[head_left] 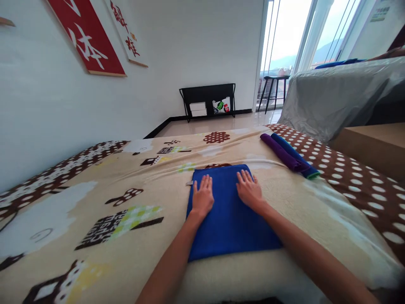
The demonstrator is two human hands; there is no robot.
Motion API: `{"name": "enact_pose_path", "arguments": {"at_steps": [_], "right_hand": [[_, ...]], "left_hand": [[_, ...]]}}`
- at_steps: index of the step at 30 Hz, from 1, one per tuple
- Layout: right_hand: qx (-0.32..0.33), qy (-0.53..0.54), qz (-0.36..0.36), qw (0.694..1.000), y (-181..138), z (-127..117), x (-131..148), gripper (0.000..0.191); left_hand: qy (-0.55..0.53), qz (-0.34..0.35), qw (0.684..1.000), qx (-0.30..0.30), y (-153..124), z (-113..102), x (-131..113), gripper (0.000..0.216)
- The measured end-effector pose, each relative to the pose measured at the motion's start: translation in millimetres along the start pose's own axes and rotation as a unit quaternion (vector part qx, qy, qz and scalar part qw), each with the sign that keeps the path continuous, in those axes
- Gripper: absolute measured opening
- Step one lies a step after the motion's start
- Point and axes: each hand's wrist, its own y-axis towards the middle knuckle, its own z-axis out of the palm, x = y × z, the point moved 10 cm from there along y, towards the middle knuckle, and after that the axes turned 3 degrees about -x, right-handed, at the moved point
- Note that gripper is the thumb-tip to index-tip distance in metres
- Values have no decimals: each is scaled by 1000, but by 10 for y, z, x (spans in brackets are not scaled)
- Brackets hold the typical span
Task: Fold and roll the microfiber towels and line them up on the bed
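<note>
Fingers of the left hand [203, 196] are straight and nearly together, those of the right hand [249, 189] slightly spread; both press palm-down, gripping nothing, on the flat, rectangular blue cloth [228, 219]. It lies on a cream fleece blanket [177, 185] printed with brown and green shapes. Beyond, to the right, a rolled purple cloth [280, 153] touches a rolled blue, green-edged cloth [311, 172]. Farther off stands a low black rack [207, 93].

This looks like a home: a cartoon-patterned blanket [171, 179], calligraphy scrolls [91, 42] on the wall [31, 93], a stool [276, 77] by tall windows [284, 31].
</note>
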Motion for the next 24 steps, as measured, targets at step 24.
{"name": "enact_pose_path", "arguments": {"at_steps": [24], "right_hand": [[20,60,-128,990,-1337,-209,932,52]], "left_hand": [[-43,90,995,16,-1233,-127,-761,56]]}}
